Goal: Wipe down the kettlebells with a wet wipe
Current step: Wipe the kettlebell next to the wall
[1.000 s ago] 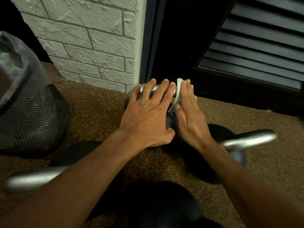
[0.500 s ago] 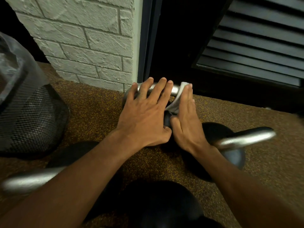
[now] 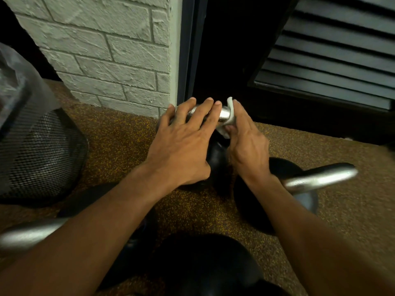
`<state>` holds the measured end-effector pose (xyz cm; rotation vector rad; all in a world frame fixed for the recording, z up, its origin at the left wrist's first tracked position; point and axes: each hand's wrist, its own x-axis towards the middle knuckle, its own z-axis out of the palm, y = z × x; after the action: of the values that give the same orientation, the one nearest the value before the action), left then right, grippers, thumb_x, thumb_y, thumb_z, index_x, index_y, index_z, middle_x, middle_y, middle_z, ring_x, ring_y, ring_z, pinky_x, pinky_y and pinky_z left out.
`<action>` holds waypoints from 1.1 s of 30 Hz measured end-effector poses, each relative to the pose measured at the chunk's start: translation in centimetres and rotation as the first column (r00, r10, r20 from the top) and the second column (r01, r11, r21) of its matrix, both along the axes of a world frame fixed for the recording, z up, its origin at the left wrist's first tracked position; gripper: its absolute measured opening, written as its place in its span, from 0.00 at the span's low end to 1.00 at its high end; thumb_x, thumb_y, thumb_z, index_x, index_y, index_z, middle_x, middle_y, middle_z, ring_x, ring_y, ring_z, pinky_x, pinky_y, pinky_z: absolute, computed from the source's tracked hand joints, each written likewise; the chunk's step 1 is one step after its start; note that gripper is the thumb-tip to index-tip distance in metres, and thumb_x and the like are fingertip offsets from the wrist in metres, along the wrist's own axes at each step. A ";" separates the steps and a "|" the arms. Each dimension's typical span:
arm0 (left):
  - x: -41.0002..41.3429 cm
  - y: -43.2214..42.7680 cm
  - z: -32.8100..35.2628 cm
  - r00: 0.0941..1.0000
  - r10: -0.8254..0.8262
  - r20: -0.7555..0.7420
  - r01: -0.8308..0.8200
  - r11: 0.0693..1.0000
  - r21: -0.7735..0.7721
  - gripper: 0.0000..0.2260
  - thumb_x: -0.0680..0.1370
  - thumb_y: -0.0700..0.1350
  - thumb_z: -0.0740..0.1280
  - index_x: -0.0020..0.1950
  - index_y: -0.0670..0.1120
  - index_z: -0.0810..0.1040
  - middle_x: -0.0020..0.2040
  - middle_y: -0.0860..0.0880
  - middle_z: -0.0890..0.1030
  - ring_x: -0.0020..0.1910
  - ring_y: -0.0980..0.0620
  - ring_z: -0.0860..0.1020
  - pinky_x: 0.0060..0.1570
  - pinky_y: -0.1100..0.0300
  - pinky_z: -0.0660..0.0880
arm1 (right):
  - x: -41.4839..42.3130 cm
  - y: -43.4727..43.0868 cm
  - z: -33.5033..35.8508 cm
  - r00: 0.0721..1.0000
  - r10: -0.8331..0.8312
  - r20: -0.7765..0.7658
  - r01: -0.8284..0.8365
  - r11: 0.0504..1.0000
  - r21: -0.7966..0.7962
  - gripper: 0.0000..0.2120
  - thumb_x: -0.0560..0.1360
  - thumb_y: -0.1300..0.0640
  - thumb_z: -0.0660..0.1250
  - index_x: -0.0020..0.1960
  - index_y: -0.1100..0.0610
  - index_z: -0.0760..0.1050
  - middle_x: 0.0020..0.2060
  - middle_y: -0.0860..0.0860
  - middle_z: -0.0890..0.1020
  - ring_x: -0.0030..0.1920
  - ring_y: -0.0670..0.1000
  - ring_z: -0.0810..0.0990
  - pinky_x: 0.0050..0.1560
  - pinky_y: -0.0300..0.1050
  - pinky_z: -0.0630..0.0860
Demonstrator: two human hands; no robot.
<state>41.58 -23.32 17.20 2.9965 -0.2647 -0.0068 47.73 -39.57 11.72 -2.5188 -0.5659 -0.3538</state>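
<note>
Head view: looked down along two bare forearms onto a brown, yellow-speckled rubber floor.
White painted brick wall: rose at upper left and ended in a corner just behind the hands.
Far black round kettlebell with a silver metal handle: stood on the floor at the foot of that corner, handle running left to right.
Left hand: rested palm-down on the far kettlebell, fingers spread and almost straight across its handle, curled round nothing; thumb lay against the black body.
Right hand: gripped the wipe round the right end of the same handle, fingers over the top, thumb pinching from beneath.
White crumpled wet wipe: wrapped as a narrow band round the handle, just beside the left fingertips; one edge stood up above the right hand, with bare metal showing between the wipe and the left fingers.
Right-side black kettlebell: sat just beside the right wrist, its silver handle pointing right, its body partly behind the forearm.
Left-side kettlebell: showed a blurred silver handle under the left forearm.
Nearest black kettlebell: lay between the forearms at the bottom edge, handle out of sight.
Black mesh bin with a clear plastic liner: stood at the left, well apart from the hands.
Dark louvred panel: filled the upper right.
</note>
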 end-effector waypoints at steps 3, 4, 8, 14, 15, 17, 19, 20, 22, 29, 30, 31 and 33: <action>-0.1 0.0 -0.2 1.000 0.000 0.010 0.000 1.000 -0.009 0.55 0.69 0.55 0.73 0.83 0.50 0.38 0.84 0.51 0.43 0.82 0.44 0.45 0.79 0.41 0.49 | 0.3 0.2 0.4 0.996 0.058 0.062 -0.054 0.996 -0.076 0.25 0.84 0.55 0.58 0.80 0.59 0.61 0.76 0.59 0.69 0.75 0.58 0.68 0.72 0.51 0.66; -0.1 0.0 -0.2 1.000 0.003 0.018 -0.003 1.000 -0.009 0.55 0.68 0.55 0.73 0.83 0.49 0.38 0.84 0.51 0.43 0.82 0.44 0.46 0.79 0.41 0.50 | 0.4 0.3 0.6 0.993 0.091 0.077 -0.083 0.990 -0.111 0.25 0.84 0.55 0.57 0.80 0.59 0.60 0.76 0.59 0.68 0.76 0.58 0.67 0.76 0.53 0.64; -0.3 -0.1 -0.3 1.000 0.004 0.025 -0.004 1.000 -0.006 0.56 0.68 0.55 0.74 0.83 0.49 0.38 0.84 0.51 0.44 0.82 0.44 0.46 0.79 0.41 0.49 | 0.9 0.1 0.9 0.983 0.161 0.089 -0.147 0.978 -0.147 0.23 0.85 0.57 0.58 0.79 0.58 0.62 0.74 0.58 0.71 0.75 0.56 0.68 0.77 0.57 0.64; -0.2 0.0 -0.2 1.000 0.004 0.010 -0.004 1.000 0.005 0.56 0.69 0.55 0.74 0.83 0.49 0.37 0.84 0.50 0.42 0.82 0.44 0.45 0.80 0.41 0.48 | -0.1 0.5 1.0 0.996 -0.045 -0.078 0.042 0.998 -0.039 0.24 0.83 0.55 0.61 0.78 0.55 0.62 0.67 0.54 0.76 0.59 0.54 0.80 0.47 0.43 0.70; -0.2 -0.1 -0.1 1.000 0.005 0.007 -0.005 1.000 0.004 0.56 0.69 0.55 0.74 0.83 0.50 0.36 0.84 0.50 0.42 0.82 0.44 0.44 0.80 0.41 0.48 | -0.1 0.5 1.0 0.995 -0.053 -0.082 0.048 0.997 -0.055 0.25 0.83 0.55 0.61 0.78 0.55 0.61 0.67 0.54 0.76 0.58 0.54 0.80 0.47 0.42 0.69; -0.2 -0.1 -0.1 1.000 0.005 0.007 -0.005 1.000 0.001 0.56 0.69 0.55 0.74 0.83 0.50 0.36 0.83 0.50 0.42 0.82 0.44 0.44 0.80 0.41 0.48 | 0.1 0.3 1.1 0.993 -0.059 -0.101 0.052 0.996 -0.066 0.25 0.83 0.55 0.62 0.78 0.54 0.61 0.66 0.54 0.76 0.57 0.52 0.80 0.47 0.40 0.67; -0.2 0.0 -0.1 1.000 0.000 0.007 0.000 1.000 -0.003 0.56 0.70 0.55 0.74 0.83 0.50 0.36 0.84 0.50 0.42 0.82 0.44 0.44 0.80 0.41 0.47 | 0.3 0.1 1.0 0.985 -0.079 -0.152 0.073 0.996 -0.042 0.24 0.82 0.56 0.63 0.77 0.54 0.62 0.60 0.52 0.79 0.51 0.49 0.79 0.44 0.37 0.67; -0.3 0.0 -0.1 1.000 -0.003 0.010 0.003 1.000 -0.002 0.56 0.69 0.55 0.74 0.83 0.50 0.36 0.84 0.50 0.42 0.82 0.44 0.44 0.80 0.41 0.48 | 0.4 0.0 0.8 0.979 -0.085 -0.184 0.081 0.996 -0.025 0.24 0.82 0.56 0.64 0.77 0.54 0.63 0.56 0.51 0.80 0.48 0.48 0.79 0.41 0.36 0.67; -0.3 0.0 -0.1 1.000 -0.004 0.018 0.004 1.000 0.003 0.56 0.69 0.56 0.74 0.83 0.49 0.37 0.84 0.49 0.42 0.82 0.44 0.45 0.80 0.40 0.48 | 0.5 -0.1 0.7 0.975 -0.080 -0.209 0.079 0.997 -0.014 0.24 0.82 0.56 0.64 0.76 0.54 0.64 0.54 0.52 0.81 0.45 0.48 0.79 0.41 0.37 0.68; -0.3 -0.1 -0.2 1.000 -0.007 0.023 0.006 1.000 0.020 0.57 0.69 0.57 0.74 0.83 0.49 0.37 0.84 0.49 0.42 0.82 0.43 0.45 0.79 0.39 0.49 | 0.4 0.2 1.6 0.994 0.097 -0.044 -0.100 0.993 -0.055 0.22 0.83 0.58 0.62 0.76 0.55 0.65 0.69 0.54 0.74 0.64 0.52 0.78 0.59 0.48 0.77; -0.3 -0.1 -0.2 1.000 -0.005 0.023 0.005 1.000 0.019 0.57 0.69 0.57 0.74 0.83 0.49 0.37 0.83 0.49 0.42 0.82 0.43 0.45 0.79 0.39 0.49 | 0.8 0.2 1.7 0.990 0.123 -0.074 -0.126 0.991 -0.034 0.22 0.82 0.58 0.64 0.75 0.54 0.65 0.69 0.53 0.74 0.63 0.51 0.77 0.61 0.48 0.77; -0.3 -0.1 -0.2 1.000 -0.004 0.023 0.004 1.000 0.016 0.57 0.69 0.57 0.74 0.83 0.49 0.37 0.83 0.50 0.42 0.82 0.43 0.45 0.79 0.40 0.49 | 1.4 0.0 2.2 0.979 0.144 -0.144 -0.147 0.989 -0.011 0.23 0.82 0.58 0.65 0.75 0.53 0.66 0.67 0.52 0.75 0.62 0.48 0.76 0.61 0.47 0.76; -0.3 0.0 -0.2 1.000 -0.006 0.024 0.006 1.000 0.012 0.57 0.68 0.57 0.74 0.83 0.49 0.37 0.83 0.50 0.42 0.82 0.43 0.45 0.79 0.40 0.49 | 3.2 -0.9 3.6 0.915 0.212 -0.344 -0.228 0.974 -0.006 0.22 0.81 0.55 0.66 0.74 0.52 0.67 0.65 0.50 0.77 0.61 0.47 0.76 0.62 0.49 0.76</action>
<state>41.31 -23.30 16.95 3.0092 -0.2775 0.0277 50.93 -40.44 15.35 -2.4482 -0.7126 0.1814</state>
